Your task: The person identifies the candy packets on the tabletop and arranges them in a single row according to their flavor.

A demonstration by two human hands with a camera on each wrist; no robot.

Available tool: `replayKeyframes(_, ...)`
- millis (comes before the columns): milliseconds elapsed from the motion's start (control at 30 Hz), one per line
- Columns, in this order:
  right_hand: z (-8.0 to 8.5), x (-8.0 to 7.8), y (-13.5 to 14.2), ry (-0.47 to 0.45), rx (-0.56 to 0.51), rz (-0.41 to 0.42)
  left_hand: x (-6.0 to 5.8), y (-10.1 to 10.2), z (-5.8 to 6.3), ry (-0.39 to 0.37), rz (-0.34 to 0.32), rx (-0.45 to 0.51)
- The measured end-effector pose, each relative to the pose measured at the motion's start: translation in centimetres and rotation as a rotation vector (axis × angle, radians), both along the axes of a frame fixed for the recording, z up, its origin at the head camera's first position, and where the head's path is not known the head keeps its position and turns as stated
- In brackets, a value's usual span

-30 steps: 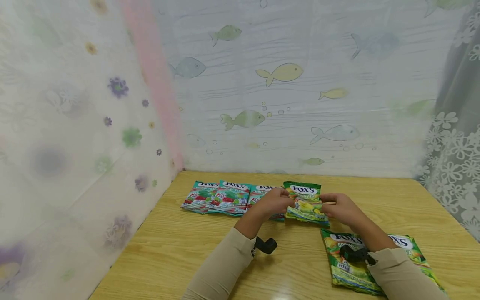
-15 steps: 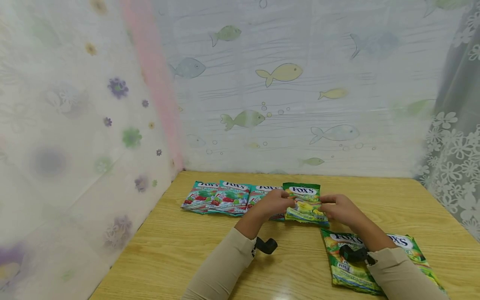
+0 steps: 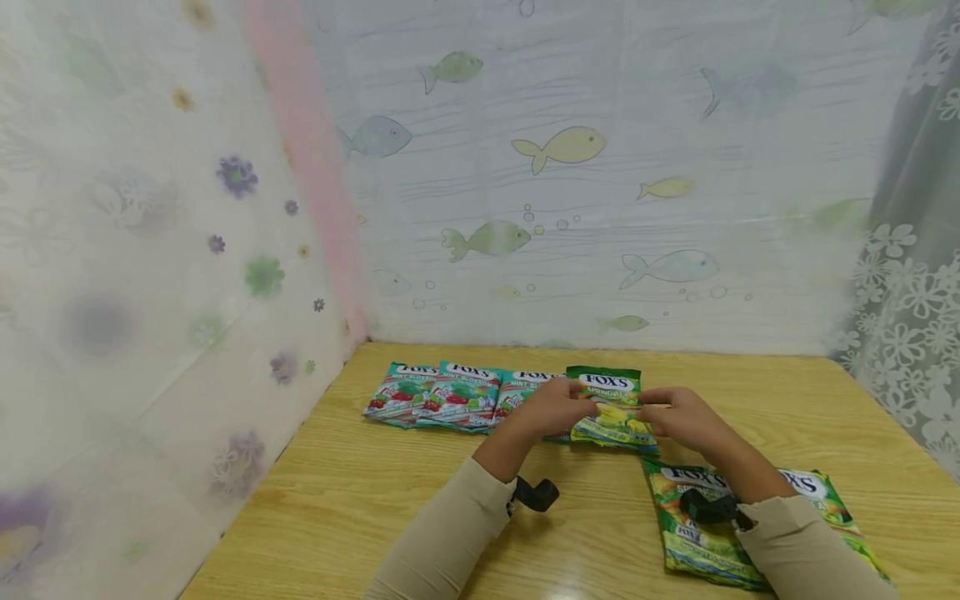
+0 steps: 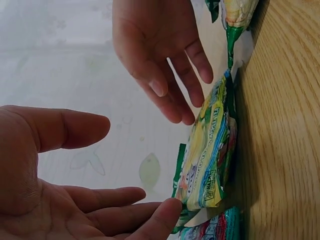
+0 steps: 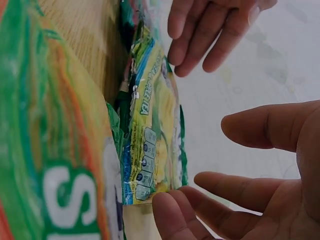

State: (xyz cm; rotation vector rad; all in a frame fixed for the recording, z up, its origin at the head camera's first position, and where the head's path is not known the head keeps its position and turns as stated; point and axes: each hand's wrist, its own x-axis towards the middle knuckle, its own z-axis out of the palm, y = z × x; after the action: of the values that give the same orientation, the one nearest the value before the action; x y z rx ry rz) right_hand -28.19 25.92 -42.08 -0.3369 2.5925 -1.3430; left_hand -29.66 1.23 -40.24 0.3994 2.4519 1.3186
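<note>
Where the head view looks down on the table [image 3: 592,533], a green bag [image 3: 615,421] lies just right of the frame's centre, at the end of a row of mint bags [image 3: 459,400]. The left hand [image 3: 551,408] is over its left edge and the right hand [image 3: 681,417] is at its right; from here, contact is hard to tell. More green bags [image 3: 697,542] lie at lower right, partly behind a sleeve [image 3: 802,546].

In the left wrist view, the left hand fills the lower left, fingers extended, thumb well apart, gripping nothing; one fingertip overlaps the bag's lower end. The bag, right of centre, looks puffed and creased, so it should be light and soft.

In the right wrist view, the right hand is at lower right, thumb lifted, fingers loosely straight, holding nothing, its fingertips apparently touching the bag's lower end. The glossy film will probably slip under flat fingers; a pinch on both side edges, or on the flat top seal, should hold best without squashing the filled middle.
</note>
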Motion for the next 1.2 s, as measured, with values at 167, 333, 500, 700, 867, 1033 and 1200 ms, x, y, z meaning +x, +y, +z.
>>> replayKeyframes(167, 0.2, 0.1, -0.2, -0.023, -0.020, 0.011, 0.0, 0.1, -0.1, -0.023, -0.001, 0.024)
replayKeyframes(333, 0.2, 0.3, -0.3, -0.021, -0.008, 0.014, -0.1, -0.1, -0.3, -0.030, -0.014, 0.030)
replayKeyframes(500, 0.1, 0.3, -0.4, -0.038, -0.025, 0.008, -0.3, -0.2, -0.6, -0.038, -0.027, 0.037)
replayKeyframes(700, -0.1, 0.0, -0.3, -0.055, -0.050, 0.026, -0.2, -0.3, -0.6, -0.041, -0.032, 0.025)
replayKeyframes(867, -0.3, 0.0, -0.3, -0.052, -0.046, 0.033, -0.2, -0.3, -0.7, -0.049, -0.024, 0.021)
replayKeyframes(1033, -0.3, 0.0, -0.4, -0.054, -0.037, 0.027, -0.3, -0.2, -0.9, -0.047, -0.018, 0.011)
replayKeyframes(1200, -0.2, 0.1, -0.3, -0.054, -0.034, 0.026, -0.3, -0.1, -1.0, -0.047, -0.023, 0.017)
